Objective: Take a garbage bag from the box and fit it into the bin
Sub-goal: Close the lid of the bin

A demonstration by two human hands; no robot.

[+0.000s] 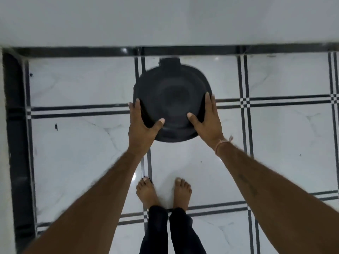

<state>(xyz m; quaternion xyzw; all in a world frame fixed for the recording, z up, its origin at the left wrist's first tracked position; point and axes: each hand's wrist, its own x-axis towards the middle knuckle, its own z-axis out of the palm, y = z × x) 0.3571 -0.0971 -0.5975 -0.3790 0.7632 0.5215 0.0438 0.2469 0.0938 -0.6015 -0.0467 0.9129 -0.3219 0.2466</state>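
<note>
On a tiled floor (pixel 73 143) by the wall, the black bin (pixel 172 99) sits gripped at its rim by left hand (pixel 142 125) and right hand (pixel 208 118). No bag or box shows; fetching one likely comes next.

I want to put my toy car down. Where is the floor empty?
Bare floor lies left of the black bin, out to the dark border strip, and right of the bin too. It is crowded in the middle: the left hand and right hand grip the bin, with bare feet just below.
</note>
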